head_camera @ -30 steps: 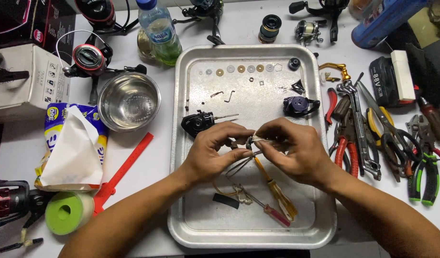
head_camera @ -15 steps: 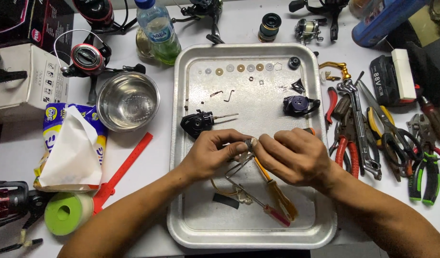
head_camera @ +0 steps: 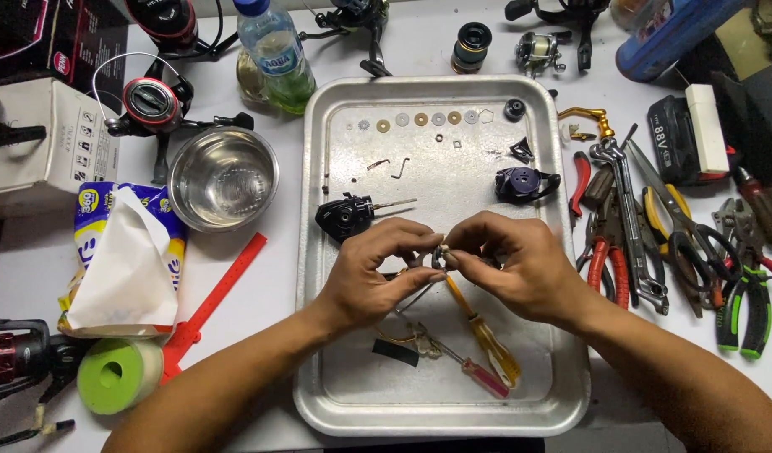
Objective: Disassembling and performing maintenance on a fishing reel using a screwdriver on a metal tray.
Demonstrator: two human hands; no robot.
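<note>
Metal part [head_camera: 438, 254] pinched between both hands' fingers [head_camera: 419, 252]

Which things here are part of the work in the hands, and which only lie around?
In use: left hand, right hand, small metal part, tray.
Lying about: steel bowl, water bottle, pliers, tissue pack, tape roll.

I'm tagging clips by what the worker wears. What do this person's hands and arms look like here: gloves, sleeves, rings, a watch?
Both hands are bare. The left hand and right hand show no gloves, and no rings can be seen on the fingers in view. Both forearms are uncovered right to the frame's bottom edge, with no sleeve, watch or wristband in view.
</note>
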